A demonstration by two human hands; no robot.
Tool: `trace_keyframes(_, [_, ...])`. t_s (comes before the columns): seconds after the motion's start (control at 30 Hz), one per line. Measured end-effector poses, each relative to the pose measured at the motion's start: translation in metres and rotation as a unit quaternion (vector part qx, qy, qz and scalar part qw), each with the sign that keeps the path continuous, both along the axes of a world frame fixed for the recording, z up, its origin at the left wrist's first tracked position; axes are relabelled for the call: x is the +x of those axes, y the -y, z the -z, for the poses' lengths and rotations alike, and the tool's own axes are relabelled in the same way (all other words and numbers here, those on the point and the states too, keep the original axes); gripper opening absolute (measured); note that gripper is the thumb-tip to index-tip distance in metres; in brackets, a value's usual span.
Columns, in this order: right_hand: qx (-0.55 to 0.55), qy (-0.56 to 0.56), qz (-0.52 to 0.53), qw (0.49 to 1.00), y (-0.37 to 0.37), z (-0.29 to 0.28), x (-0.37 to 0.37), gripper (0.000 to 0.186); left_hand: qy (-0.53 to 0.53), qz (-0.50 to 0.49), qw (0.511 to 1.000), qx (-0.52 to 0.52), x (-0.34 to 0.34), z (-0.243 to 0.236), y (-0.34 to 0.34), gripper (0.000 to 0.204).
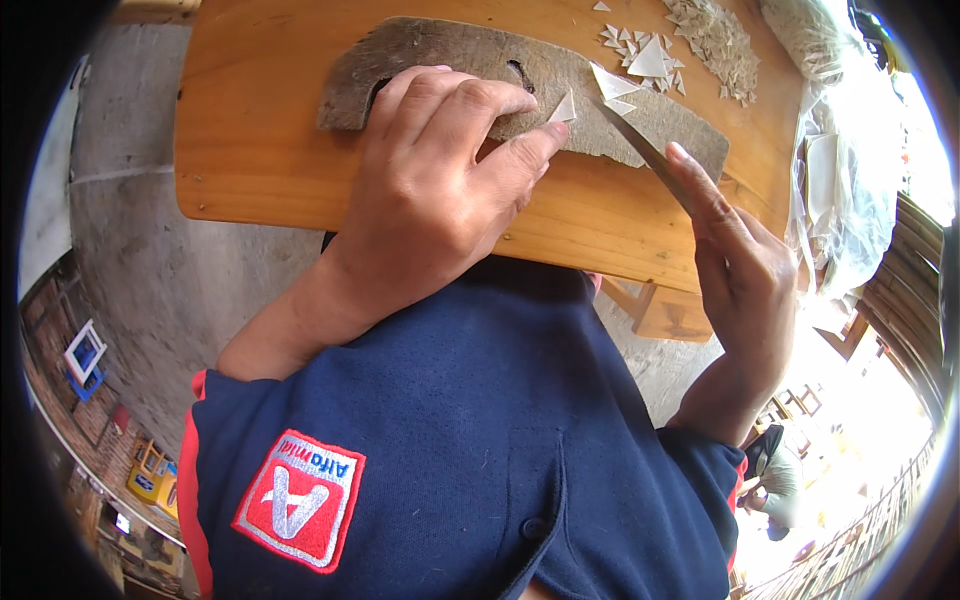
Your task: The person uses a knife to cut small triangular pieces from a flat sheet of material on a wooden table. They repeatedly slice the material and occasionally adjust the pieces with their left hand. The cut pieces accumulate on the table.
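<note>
A worn grey wooden board (440,45) with dark cut-outs lies along the table's near side. My left hand (430,185) bends over it, fingers curled onto the wood. Its thumb tip touches a small white triangular piece (565,107), with the index fingertip apart from it. In my right hand (745,255) is a knife (650,152), gripped with the index finger stretched along the blade. The knife's tip rests by a larger white pointed piece (610,82) and a small white triangle (621,106) on the board. The knife's handle is hidden in my palm.
Beyond the board, small white triangles (625,45) surround a larger one (650,60), beside a heap of pale chips (715,40). Clear plastic bags (850,190) hang at the right edge of the orange-brown wooden table (260,100). Another person (775,480) is at the lower right.
</note>
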State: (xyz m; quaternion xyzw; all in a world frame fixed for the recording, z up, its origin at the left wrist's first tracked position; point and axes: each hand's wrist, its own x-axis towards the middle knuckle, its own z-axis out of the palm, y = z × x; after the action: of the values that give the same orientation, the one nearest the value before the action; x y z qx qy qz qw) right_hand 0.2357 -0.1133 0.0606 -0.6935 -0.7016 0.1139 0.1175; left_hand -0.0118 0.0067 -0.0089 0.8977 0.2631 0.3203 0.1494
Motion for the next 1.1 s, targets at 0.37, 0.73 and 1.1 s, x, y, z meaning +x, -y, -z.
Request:
trace_keyframes(0.37, [-0.092, 0.017, 0.017, 0.995, 0.000, -0.013, -0.011, 0.062, -0.007, -0.031, 0.999, -0.013, 0.005, 0.000, -0.002, 0.038])
trace_keyframes(0.73, [-0.087, -0.046, 0.062, 0.993, 0.001, -0.014, -0.027, 0.061, 0.000, -0.013, 1.000, -0.027, 0.003, -0.003, -0.002, 0.035])
trace_keyframes(1.1, [-0.037, -0.147, 0.098, 0.984, 0.003, 0.010, -0.057, 0.074, -0.016, -0.015, 1.000, -0.021, 0.001, -0.002, -0.002, 0.031])
